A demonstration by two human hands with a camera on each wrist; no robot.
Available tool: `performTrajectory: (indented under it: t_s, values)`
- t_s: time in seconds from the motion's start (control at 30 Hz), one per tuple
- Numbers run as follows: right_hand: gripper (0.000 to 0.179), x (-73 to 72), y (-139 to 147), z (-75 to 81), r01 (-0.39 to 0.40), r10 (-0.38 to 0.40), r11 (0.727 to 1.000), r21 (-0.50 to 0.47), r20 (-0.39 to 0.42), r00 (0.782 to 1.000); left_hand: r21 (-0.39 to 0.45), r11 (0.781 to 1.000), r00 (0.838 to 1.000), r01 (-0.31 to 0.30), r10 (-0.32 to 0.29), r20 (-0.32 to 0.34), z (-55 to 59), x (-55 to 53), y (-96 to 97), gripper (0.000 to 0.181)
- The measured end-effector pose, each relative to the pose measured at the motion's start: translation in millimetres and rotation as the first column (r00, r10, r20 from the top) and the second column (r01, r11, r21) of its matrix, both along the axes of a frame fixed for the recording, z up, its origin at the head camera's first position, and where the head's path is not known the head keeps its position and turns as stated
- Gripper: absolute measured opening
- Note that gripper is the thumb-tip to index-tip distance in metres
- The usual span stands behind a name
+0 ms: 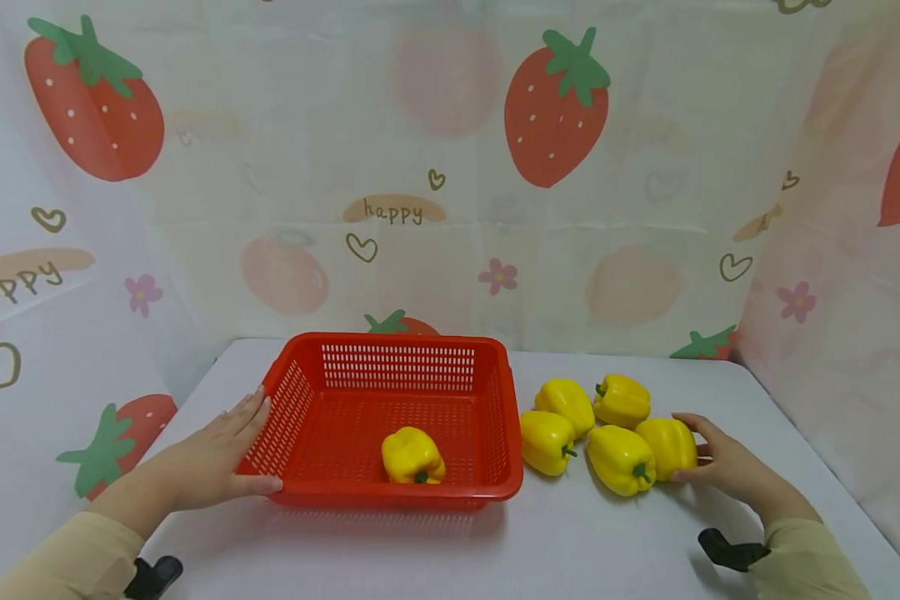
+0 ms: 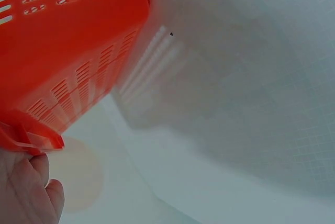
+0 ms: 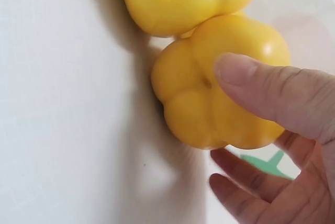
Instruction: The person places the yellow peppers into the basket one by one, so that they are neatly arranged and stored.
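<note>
A red plastic basket (image 1: 390, 492) with slotted walls stands left of centre, with one yellow bell pepper (image 1: 412, 456) lying inside. My left hand (image 1: 213, 454) rests along the basket's left rim, fingers stretched out and thumb on the front corner. From the left wrist, the basket's outer wall (image 2: 78, 88) shows, with part of the hand below its rim. Right of the basket, my right hand (image 1: 735, 467) holds the rightmost yellow bell pepper (image 1: 667, 448), thumb on the near side and index finger on the far side. That pepper (image 3: 188, 114) still sits among the others.
Several more yellow bell peppers lie close together, including one by the basket wall (image 1: 546, 442) and one at the front (image 1: 618, 460). The white table (image 1: 585, 550) meets a strawberry-print curtain (image 1: 450, 150) at the back and sides.
</note>
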State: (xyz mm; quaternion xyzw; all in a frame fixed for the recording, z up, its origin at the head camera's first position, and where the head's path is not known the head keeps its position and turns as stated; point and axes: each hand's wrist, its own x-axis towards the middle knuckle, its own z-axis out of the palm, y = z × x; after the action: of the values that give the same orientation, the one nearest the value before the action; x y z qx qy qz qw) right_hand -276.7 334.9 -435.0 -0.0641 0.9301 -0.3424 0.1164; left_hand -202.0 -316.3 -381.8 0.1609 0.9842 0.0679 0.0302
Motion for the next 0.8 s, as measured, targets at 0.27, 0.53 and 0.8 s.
performTrajectory:
  t_s: [0.27, 0.53, 0.8]
  values:
    - [0.1, 1.0, -3.9, 2.0, 0.021, -0.021, 1.0, -0.004, -0.003, 1.0, 0.001, 1.0, 1.0, -0.006, 0.006, 0.003, 1.0, 0.8, 0.6, 0.111]
    - [0.1, 0.2, -5.8, 1.6, 0.027, -0.027, 1.0, -0.016, -0.009, 1.0, 0.003, 1.0, 1.0, -0.01, 0.01, 0.007, 0.5, 0.7, 0.2, 0.112]
    - [0.101, 0.4, -3.3, 1.8, 0.04, -0.04, 0.999, -0.009, 0.02, 0.999, -0.002, 1.0, 1.0, -0.011, 0.011, 0.003, 1.5, 1.7, 1.0, 0.112]
